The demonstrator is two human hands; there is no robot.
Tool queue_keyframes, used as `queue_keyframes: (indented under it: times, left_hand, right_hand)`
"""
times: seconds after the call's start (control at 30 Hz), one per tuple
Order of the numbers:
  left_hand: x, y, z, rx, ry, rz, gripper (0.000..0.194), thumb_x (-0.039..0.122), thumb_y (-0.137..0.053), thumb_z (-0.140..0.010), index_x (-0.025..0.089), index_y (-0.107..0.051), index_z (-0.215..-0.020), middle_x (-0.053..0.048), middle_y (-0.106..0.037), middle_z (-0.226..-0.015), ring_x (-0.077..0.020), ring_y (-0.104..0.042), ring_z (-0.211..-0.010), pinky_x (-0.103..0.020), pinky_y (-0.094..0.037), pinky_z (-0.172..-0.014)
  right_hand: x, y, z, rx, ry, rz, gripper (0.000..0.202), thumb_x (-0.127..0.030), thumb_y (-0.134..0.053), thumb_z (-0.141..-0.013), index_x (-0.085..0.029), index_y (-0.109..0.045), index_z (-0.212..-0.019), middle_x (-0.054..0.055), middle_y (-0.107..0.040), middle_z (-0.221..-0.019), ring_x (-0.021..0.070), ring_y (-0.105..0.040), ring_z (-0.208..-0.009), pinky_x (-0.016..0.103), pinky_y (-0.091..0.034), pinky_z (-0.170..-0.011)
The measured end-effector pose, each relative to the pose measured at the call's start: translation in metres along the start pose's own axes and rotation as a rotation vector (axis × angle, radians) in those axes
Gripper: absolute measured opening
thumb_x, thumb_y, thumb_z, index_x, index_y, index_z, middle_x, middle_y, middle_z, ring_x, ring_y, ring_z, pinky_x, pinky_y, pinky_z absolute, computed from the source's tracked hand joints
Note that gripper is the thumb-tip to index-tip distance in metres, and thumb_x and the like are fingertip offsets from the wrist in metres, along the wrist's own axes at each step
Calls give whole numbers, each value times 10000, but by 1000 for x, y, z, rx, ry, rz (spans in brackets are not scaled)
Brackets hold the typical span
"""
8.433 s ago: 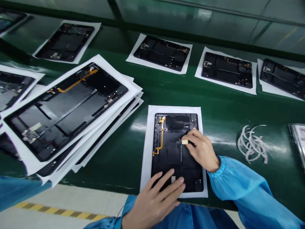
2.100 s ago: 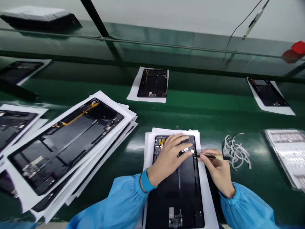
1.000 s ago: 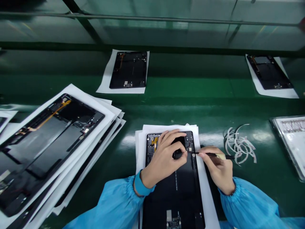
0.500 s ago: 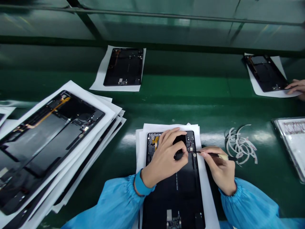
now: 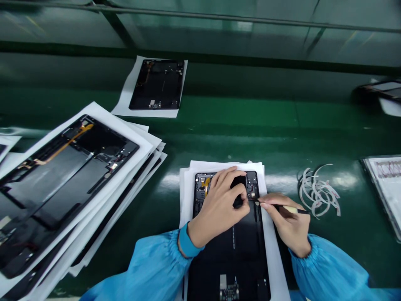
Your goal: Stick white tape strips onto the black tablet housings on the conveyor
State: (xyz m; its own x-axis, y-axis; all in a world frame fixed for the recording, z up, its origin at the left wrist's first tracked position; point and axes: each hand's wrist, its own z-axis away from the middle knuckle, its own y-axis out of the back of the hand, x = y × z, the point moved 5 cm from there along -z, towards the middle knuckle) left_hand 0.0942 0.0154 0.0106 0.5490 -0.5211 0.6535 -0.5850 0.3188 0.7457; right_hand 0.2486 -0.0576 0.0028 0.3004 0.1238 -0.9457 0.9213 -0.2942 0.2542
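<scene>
An opened black tablet body [image 5: 247,246] lies on white paper sheets in front of me. Over its upper part is my left hand [image 5: 219,200], thumb and forefinger pressed together near the small parts at the upper right; whatever lies between those fingertips is too small to make out. My right hand [image 5: 288,219], at the tablet's right edge, grips a thin dark tool [image 5: 291,209] with a cream-coloured section. The tool's tip points left at the parts near the left fingertips.
A stack of tablet bodies between paper sheets [image 5: 142,144] stands at left. Another tablet body [image 5: 158,85] lies farther back. Curled white strips [image 5: 319,192] and a clear-edged tray [image 5: 387,184] are at right. A blurred tablet [image 5: 384,88] shows at the far right edge.
At the far right, the tablet on its paper has moved farther right and is blurred; the person's hand beside it is out of view. My tool's tip has shifted slightly right.
</scene>
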Motion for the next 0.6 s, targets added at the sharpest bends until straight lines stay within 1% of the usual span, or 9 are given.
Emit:
queue_keyframes:
  times: [0.07,0.27,0.4,0.5,0.6]
  left_hand:
    - [0,1,0,4,0,2,136,97,-610,-750,217,-564,-703,-53,-601,-1222,-302,-449,-1311,-502,-350,-1082]
    - [0,2,-1,15,-6,18,128,98,-604,-748,219,-563,-730,-52,-611,-1213,-295,-470,-1294,-495,-353,-1082]
    - [-1,1,-1,21,-2,20,134,97,-604,-754,223,-569,-783,-47,-611,-1218,-277,-475,-1291,-475,-346,-1089]
    - [-1,1,-1,10,5,19,127,100,-605,-763,221,-568,-775,-47,-612,-1217,-281,-474,-1295,-475,-345,-1090]
    - [-1,2,-1,2,6,17,125,102,-605,-768,220,-566,-753,-47,-612,-1216,-294,-466,-1300,-490,-354,-1080]
  right_hand:
    - [0,-3,-2,-34,-9,-6,164,-91,-705,-821,-251,-725,-852,-4,-760,-837,184,-718,-775,329,-582,-749]
    - [5,-1,-4,-35,-30,-30,138,-116,-708,-824,-250,-736,-843,8,-765,-840,204,-718,-776,359,-582,-744]
    - [10,-1,-3,-51,-57,-40,146,-112,-711,-824,-254,-735,-850,1,-765,-854,192,-719,-789,337,-584,-748]
    - [10,-2,-4,-67,-67,-36,148,-114,-710,-828,-256,-739,-860,1,-764,-866,184,-716,-793,328,-580,-757]
    - [6,-2,-6,-74,-68,-32,123,-130,-705,-835,-245,-744,-858,16,-766,-855,199,-718,-789,341,-582,-746]
